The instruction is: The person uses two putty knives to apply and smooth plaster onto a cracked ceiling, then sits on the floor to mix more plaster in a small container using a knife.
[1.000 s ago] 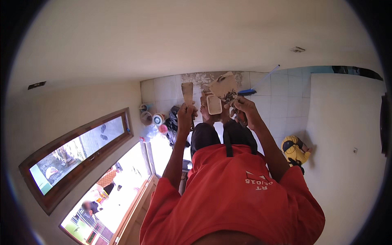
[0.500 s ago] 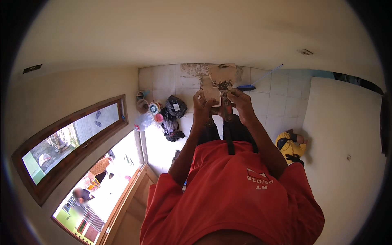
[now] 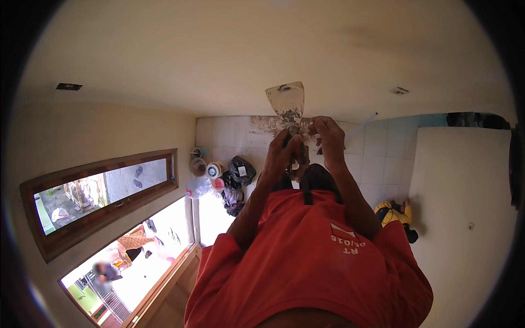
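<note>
A putty knife [image 3: 286, 98] with a wide, smeared metal blade points away from me toward the wall. Dark lumpy residue sits where its blade narrows. My left hand [image 3: 280, 156] is wrapped around the handle below the blade. Just to the right is my right hand [image 3: 330, 142], raised beside the knife's neck with its fingers bent together. Whatever lies between those fingers, if anything, is too small and dark to make out.
Black plastic bags [image 3: 240, 170], a tub [image 3: 215, 170] and a clear plastic bottle [image 3: 198, 188] stand on the tiled floor at left. A blue broom handle [image 3: 362, 126] leans beyond my right hand. A person in yellow [image 3: 395, 213] is low at right. An open doorway [image 3: 158, 235] is at left.
The putty knife's blade has risen against the wall, and my left hand is now on its handle. The pale flat blade my left hand held beside it no longer shows plainly. The view has tilted up.
</note>
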A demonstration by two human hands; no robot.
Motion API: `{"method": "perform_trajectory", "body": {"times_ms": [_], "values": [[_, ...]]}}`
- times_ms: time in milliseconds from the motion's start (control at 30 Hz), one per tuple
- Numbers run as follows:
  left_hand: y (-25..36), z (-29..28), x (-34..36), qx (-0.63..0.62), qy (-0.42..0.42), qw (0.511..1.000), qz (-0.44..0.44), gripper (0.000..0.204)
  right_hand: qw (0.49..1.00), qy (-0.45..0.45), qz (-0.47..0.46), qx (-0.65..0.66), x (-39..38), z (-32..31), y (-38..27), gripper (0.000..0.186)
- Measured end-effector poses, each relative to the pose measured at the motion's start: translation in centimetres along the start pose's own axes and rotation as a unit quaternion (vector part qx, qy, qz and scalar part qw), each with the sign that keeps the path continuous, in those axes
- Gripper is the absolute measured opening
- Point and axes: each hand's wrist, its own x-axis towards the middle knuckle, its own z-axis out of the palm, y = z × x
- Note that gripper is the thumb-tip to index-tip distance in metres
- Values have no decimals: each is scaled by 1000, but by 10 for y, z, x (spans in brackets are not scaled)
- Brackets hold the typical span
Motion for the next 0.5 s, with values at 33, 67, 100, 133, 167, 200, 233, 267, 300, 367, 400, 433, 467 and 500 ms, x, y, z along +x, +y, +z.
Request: {"method": "perform_trajectory", "body": {"times_ms": [33, 67, 100, 133, 167, 200, 233, 267, 300, 367, 400, 433, 467, 500], "values": [[5, 2, -2, 2, -2, 1000, 4, 23, 1000, 1, -4, 2, 0, 0, -2, 22], [9, 5, -3, -20, -10, 1000, 8, 23, 995, -34, 90, 38, -1, 0, -4, 24], [14, 7, -5, -41, -19, 999, 12, 23, 978, -70, 184, 73, -2, 0, -6, 26], [17, 9, -7, -40, -20, 999, 15, 23, 978, -69, 180, 74, -6, 3, -7, 26], [20, 10, -10, -40, -30, 999, 8, 23, 964, -108, 183, 157, -13, 8, -7, 27], [24, 10, -12, -40, -40, 998, 0, 22, 942, -146, 185, 237, -16, 11, -7, 28], [25, 12, -14, -41, -40, 998, 2, 22, 943, -147, 184, 236, -15, 9, -3, 28], [26, 13, -16, -52, -50, 997, 13, 22, 947, -157, 166, 224, -12, 6, 2, 26], [28, 15, -19, -63, -59, 996, 23, 22, 951, -168, 148, 212, -9, 4, 8, 25], [40, 17, -23, -45, -70, 996, 13, 22, 963, -129, 128, 201, 4, 5, 20, 22], [45, 19, -25, -29, -80, 996, 0, 22, 972, -90, 109, 189, 10, 4, 24, 20], [41, 18, -27, -30, -75, 997, 1, 22, 971, -96, 111, 188, 10, 6, 14, 20], [35, 18, -27, -44, -56, 997, 41, 22, 969, -24, 93, 229, 8, 6, -7, 20], [32, 19, -27, -59, -38, 994, 81, 23, 959, 48, 75, 269, 8, 6, -18, 19]]}}
